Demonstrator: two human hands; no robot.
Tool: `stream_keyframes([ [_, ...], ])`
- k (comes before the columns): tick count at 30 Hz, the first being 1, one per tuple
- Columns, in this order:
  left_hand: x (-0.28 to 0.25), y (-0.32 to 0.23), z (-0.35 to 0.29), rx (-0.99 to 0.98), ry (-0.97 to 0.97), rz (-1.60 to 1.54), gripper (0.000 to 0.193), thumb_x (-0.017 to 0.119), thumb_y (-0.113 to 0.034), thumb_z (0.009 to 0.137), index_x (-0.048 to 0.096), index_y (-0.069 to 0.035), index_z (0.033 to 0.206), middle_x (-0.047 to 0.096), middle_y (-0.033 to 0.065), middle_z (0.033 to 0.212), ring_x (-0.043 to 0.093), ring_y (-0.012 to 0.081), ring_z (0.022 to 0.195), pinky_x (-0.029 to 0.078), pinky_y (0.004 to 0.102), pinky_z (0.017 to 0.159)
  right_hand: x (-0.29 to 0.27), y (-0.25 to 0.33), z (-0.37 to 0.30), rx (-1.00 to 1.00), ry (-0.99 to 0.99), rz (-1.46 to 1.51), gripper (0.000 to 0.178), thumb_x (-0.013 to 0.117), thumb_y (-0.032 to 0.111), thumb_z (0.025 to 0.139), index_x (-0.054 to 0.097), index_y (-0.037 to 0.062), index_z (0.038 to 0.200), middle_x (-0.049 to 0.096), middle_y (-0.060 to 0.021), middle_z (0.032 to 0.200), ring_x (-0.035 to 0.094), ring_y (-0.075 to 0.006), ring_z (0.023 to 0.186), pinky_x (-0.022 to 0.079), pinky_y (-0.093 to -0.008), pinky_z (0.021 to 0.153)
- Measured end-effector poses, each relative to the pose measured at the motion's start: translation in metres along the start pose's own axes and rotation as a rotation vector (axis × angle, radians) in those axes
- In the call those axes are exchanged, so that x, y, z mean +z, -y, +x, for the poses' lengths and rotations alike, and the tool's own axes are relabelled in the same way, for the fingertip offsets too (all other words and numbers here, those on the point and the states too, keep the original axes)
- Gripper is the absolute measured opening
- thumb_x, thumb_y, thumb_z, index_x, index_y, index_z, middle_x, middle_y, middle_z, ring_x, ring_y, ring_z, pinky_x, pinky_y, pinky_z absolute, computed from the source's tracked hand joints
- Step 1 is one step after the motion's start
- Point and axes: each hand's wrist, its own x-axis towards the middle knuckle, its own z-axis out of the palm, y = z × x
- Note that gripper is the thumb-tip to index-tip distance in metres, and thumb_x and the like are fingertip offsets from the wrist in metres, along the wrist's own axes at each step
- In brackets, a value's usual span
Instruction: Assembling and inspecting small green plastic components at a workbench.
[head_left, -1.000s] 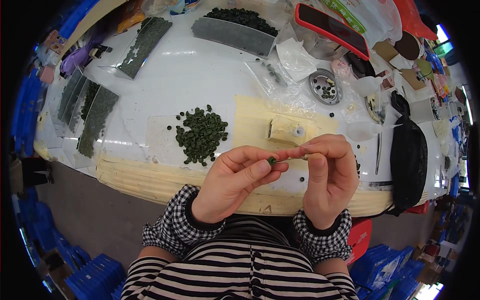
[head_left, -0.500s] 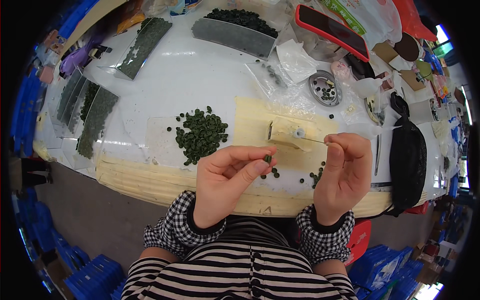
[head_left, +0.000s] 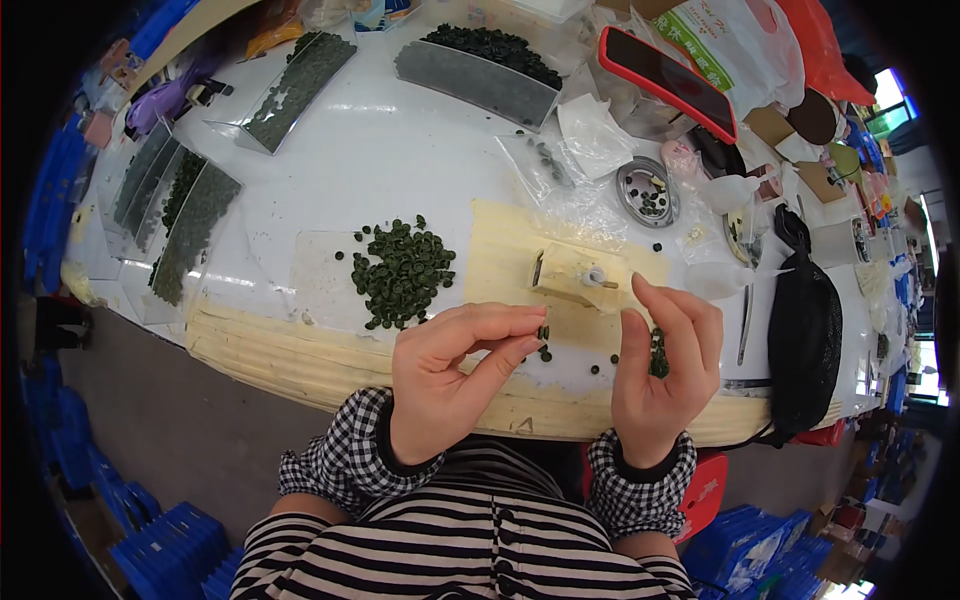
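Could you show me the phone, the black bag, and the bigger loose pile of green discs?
Phone (head_left: 668, 84): head view, middle of its dark screen.
Black bag (head_left: 805, 318): head view, middle of its wide body.
Pile of green discs (head_left: 402, 274): head view, middle of the heap.

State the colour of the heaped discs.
The heaped discs are dark green, best seen in the head view.
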Motion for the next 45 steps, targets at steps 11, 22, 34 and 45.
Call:
stream_keyframes([
  [11, 0.000, 0.000, 0.001, 0.035, 0.029, 0.028, 0.021, 0.068, 0.006, 0.084, 0.069, 0.002, 0.105, 0.071, 0.0133, 0.103, 0.068, 0.0162, 0.090, 0.056, 0.0257, 0.077, 0.005, 0.007, -0.022, -0.090, 0.191, 0.326, 0.036, 0.074, 0.000, 0.072, 0.073, 0.0043, 0.108, 0.066, -0.0072, 0.092, 0.058, -0.0233, 0.079, 0.047, -0.0321, 0.070],
  [22, -0.001, -0.001, 0.004, 0.110, 0.034, 0.065, 0.023, 0.069, 0.008, 0.081, 0.071, 0.000, 0.103, 0.072, 0.0126, 0.092, 0.068, 0.0175, 0.082, 0.053, 0.0262, 0.070, 0.008, 0.006, -0.022, -0.093, 0.190, 0.369, 0.036, 0.075, 0.000, 0.073, 0.073, 0.0046, 0.108, 0.068, -0.0063, 0.094, 0.058, -0.0225, 0.077, 0.048, -0.0310, 0.068],
  [34, -0.003, -0.003, 0.001, 0.057, 0.072, 0.069, 0.023, 0.067, 0.011, 0.082, 0.071, 0.001, 0.103, 0.071, 0.0139, 0.096, 0.067, 0.0174, 0.086, 0.053, 0.0260, 0.075, 0.006, 0.004, -0.023, -0.118, 0.211, 0.381, 0.037, 0.076, -0.001, 0.070, 0.073, 0.0040, 0.107, 0.067, -0.0066, 0.094, 0.058, -0.0230, 0.076, 0.049, -0.0309, 0.066],
  [45, -0.004, -0.003, 0.001, 0.057, 0.103, 0.071, 0.024, 0.067, 0.012, 0.082, 0.070, 0.002, 0.104, 0.071, 0.0151, 0.099, 0.068, 0.0178, 0.088, 0.054, 0.0257, 0.076, 0.006, 0.000, -0.024, -0.139, 0.224, 0.410, 0.038, 0.075, -0.001, 0.069, 0.073, 0.0035, 0.108, 0.067, -0.0072, 0.094, 0.059, -0.0236, 0.077, 0.049, -0.0312, 0.067],
])
